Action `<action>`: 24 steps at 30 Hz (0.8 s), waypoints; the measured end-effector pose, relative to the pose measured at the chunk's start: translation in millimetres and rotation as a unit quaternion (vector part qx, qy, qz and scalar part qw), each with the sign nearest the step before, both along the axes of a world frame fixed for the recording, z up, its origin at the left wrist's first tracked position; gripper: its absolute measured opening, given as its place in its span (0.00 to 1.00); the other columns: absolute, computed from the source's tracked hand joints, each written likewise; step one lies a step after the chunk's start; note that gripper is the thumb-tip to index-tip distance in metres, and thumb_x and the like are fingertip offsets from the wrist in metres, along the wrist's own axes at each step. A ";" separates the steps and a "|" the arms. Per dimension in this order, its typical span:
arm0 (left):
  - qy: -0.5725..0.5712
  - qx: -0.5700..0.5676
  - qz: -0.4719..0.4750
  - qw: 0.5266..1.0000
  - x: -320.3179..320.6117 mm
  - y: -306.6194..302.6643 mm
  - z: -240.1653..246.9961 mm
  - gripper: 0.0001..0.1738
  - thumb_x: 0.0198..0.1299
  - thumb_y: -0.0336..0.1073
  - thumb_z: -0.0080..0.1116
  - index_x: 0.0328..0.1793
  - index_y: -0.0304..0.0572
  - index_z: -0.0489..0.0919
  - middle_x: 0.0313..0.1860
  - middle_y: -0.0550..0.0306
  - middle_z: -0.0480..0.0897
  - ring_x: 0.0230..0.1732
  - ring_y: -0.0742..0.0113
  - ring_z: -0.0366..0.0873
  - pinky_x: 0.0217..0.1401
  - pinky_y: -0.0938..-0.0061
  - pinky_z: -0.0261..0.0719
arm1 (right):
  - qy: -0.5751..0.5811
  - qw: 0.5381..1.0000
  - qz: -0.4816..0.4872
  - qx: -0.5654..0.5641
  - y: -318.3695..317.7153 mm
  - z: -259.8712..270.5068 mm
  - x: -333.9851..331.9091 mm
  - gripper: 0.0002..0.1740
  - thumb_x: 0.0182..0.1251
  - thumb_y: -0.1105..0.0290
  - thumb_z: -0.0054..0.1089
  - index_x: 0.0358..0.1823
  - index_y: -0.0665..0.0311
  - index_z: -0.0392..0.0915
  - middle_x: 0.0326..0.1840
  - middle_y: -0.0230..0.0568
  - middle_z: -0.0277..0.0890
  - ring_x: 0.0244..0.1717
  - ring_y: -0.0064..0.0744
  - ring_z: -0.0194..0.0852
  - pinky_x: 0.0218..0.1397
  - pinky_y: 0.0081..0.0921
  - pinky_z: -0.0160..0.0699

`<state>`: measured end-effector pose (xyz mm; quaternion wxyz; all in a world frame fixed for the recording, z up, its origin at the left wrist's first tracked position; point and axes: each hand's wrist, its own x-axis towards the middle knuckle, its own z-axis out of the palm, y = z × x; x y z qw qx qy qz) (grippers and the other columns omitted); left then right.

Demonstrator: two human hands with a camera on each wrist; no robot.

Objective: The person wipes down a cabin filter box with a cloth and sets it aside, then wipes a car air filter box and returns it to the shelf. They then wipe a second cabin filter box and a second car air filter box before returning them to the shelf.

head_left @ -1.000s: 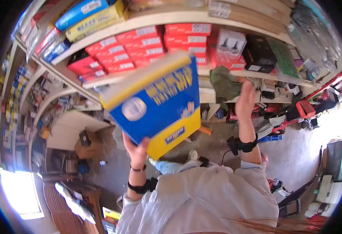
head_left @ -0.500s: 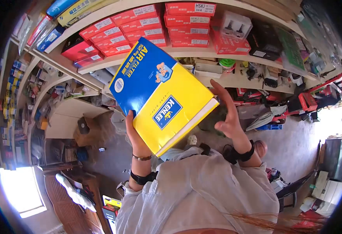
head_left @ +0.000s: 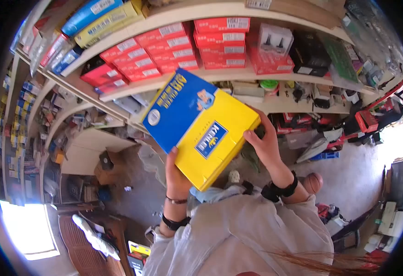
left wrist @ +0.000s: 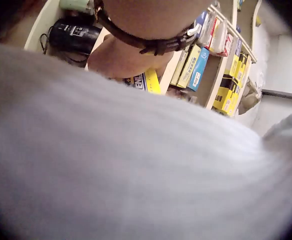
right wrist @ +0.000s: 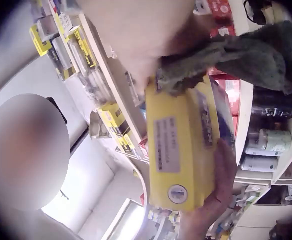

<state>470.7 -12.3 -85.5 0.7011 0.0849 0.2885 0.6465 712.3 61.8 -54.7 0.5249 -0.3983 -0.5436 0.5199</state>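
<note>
Both hands hold a blue-and-yellow air filter box, its printed face turned up in the head view. The left hand grips its lower left side, thumb on the front. At the right corner is the right hand, thumb against the edge. In the right wrist view the right hand is at one end of the box, with a dark green cloth hanging beside it; the left hand supports the far side. The left wrist view shows only a sliver of the box, mostly hidden by hand and sleeve.
Beyond the box runs a shelf with stacked red boxes, a black box and a clear-fronted package. Small goods fill the shelf below. A basketball lies on the floor at the right.
The box has turned from a steep tilt to show its front and shifted slightly right. The right hand, apart from it before, has come in and grips its right corner.
</note>
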 end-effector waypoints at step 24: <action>0.108 0.135 0.027 0.984 -38.3 -7.1 -8.2 0.36 0.65 0.45 0.67 0.74 0.38 0.68 0.68 0.52 0.77 0.68 0.59 0.74 0.72 0.61 0.71 | 0.109 0.979 0.160 0.060 -30.8 -58.2 -64.3 0.47 0.53 0.66 0.80 0.72 0.66 0.61 0.63 0.44 0.73 0.61 0.36 0.76 0.62 0.37 0.78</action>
